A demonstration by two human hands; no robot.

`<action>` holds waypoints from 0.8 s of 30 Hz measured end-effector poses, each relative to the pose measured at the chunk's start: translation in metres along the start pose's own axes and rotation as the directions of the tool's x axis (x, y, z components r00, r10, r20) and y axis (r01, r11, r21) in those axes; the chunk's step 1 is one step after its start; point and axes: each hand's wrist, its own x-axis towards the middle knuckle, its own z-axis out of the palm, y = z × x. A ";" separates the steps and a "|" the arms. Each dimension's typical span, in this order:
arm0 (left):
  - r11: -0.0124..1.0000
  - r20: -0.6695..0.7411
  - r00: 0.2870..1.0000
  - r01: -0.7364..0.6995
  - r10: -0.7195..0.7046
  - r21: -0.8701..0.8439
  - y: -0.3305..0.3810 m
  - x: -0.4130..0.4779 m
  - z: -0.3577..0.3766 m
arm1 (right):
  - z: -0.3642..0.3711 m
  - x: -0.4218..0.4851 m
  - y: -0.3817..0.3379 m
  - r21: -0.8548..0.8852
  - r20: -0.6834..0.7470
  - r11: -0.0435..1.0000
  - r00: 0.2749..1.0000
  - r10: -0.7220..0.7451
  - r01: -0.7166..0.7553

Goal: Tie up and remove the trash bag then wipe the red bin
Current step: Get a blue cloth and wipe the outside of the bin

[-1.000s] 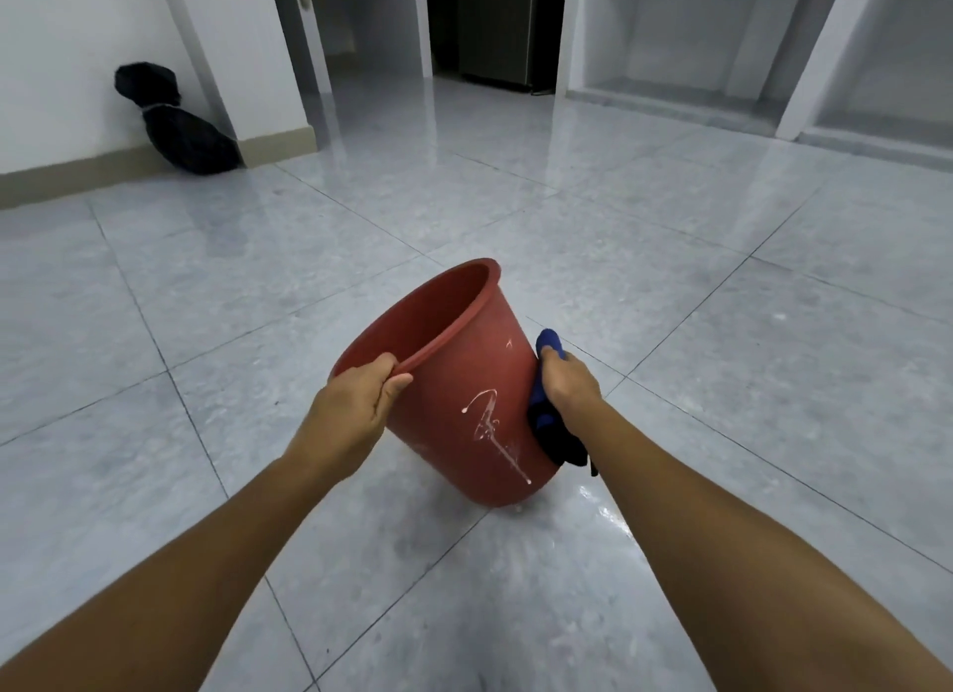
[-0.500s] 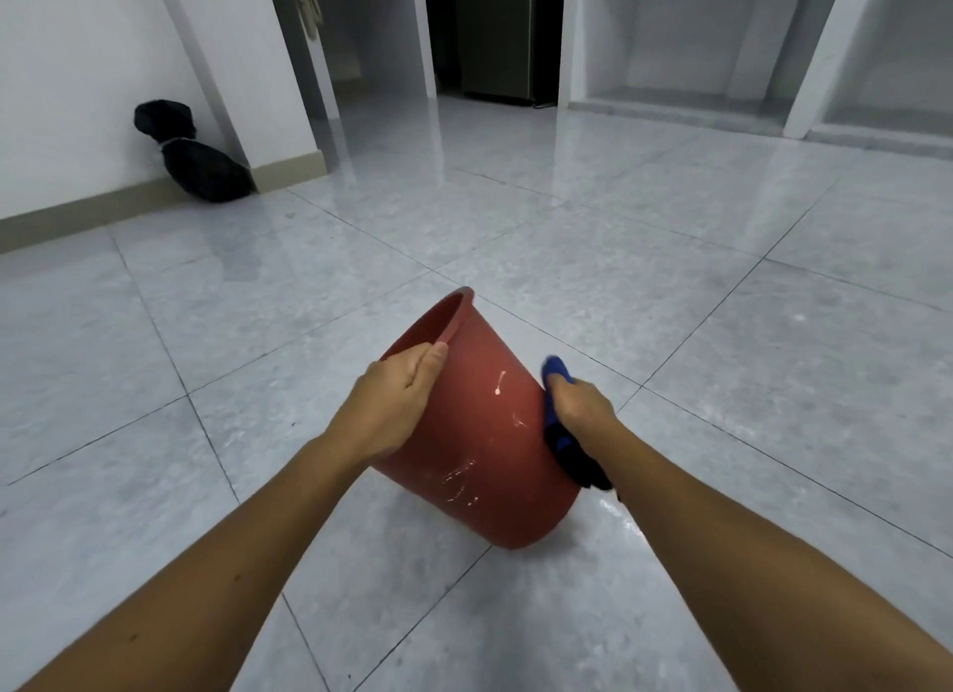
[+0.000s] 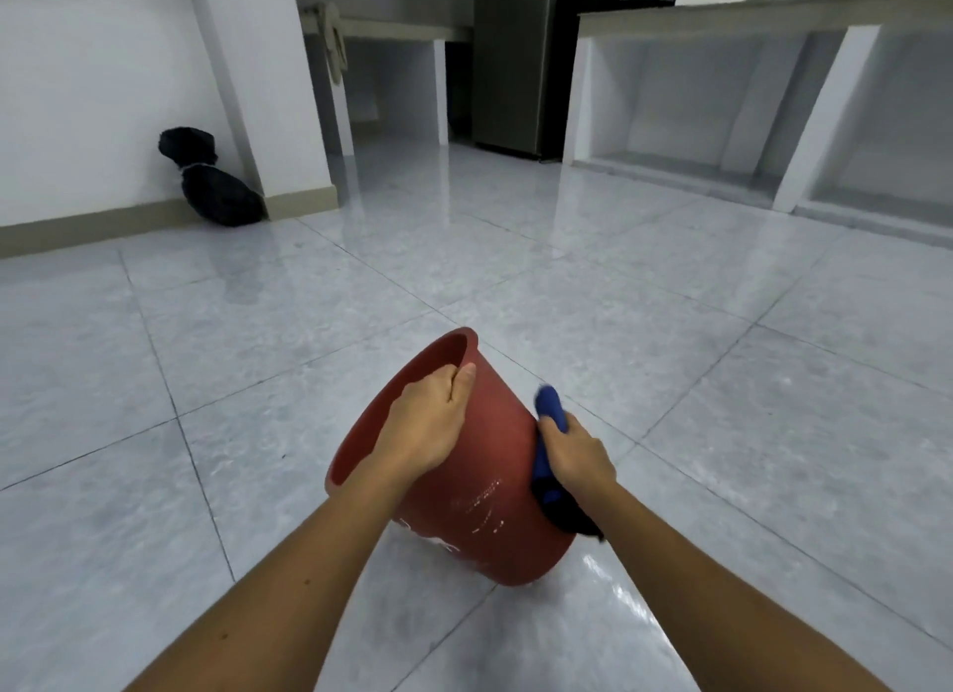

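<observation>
The red bin (image 3: 495, 495) is tilted on the tiled floor, its mouth facing left and away, its base edge on the tile. My left hand (image 3: 428, 423) grips the bin's rim, fingers inside and thumb outside. My right hand (image 3: 575, 457) presses a blue cloth (image 3: 549, 433) against the bin's right outer wall. Faint white streaks mark the bin's lower side. The tied black trash bag (image 3: 211, 188) lies far off by the white wall at the left.
Glossy grey floor tiles (image 3: 722, 382) stretch all around. A white pillar (image 3: 268, 82) stands beside the bag. Concrete counters with open bays (image 3: 722, 98) line the back right, and a dark fridge (image 3: 515, 57) stands between them.
The bin has tipped further over to the left and rolled, so the white streaks now sit lower on its side. My left hand slid along the rim; the cloth stays on the right wall.
</observation>
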 end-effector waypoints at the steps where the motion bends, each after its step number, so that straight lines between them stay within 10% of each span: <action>1: 1.000 0.020 1.000 0.012 -0.012 -0.014 -0.003 -0.002 -0.002 | 0.001 0.001 0.005 -0.014 0.010 0.999 0.999 0.049 -0.049; 9: 0.998 -0.001 0.999 0.053 -0.053 -0.036 0.006 0.002 0.002 | 0.002 -0.009 -0.053 0.009 0.037 0.934 0.934 -0.356 0.356; 14: 0.969 -0.031 0.999 -0.028 0.021 -0.246 -0.018 -0.001 -0.007 | 0.002 0.001 -0.026 0.033 -0.016 0.983 0.983 -0.182 0.183; 18: 0.967 0.197 0.960 -0.226 0.201 0.115 -0.077 -0.038 -0.025 | -0.012 0.013 0.009 -0.021 -0.050 0.999 0.998 0.029 -0.030; 24: 0.962 0.184 0.958 -0.244 0.220 0.123 -0.075 -0.036 -0.017 | -0.006 0.005 -0.032 -0.021 -0.066 0.981 0.978 -0.196 0.195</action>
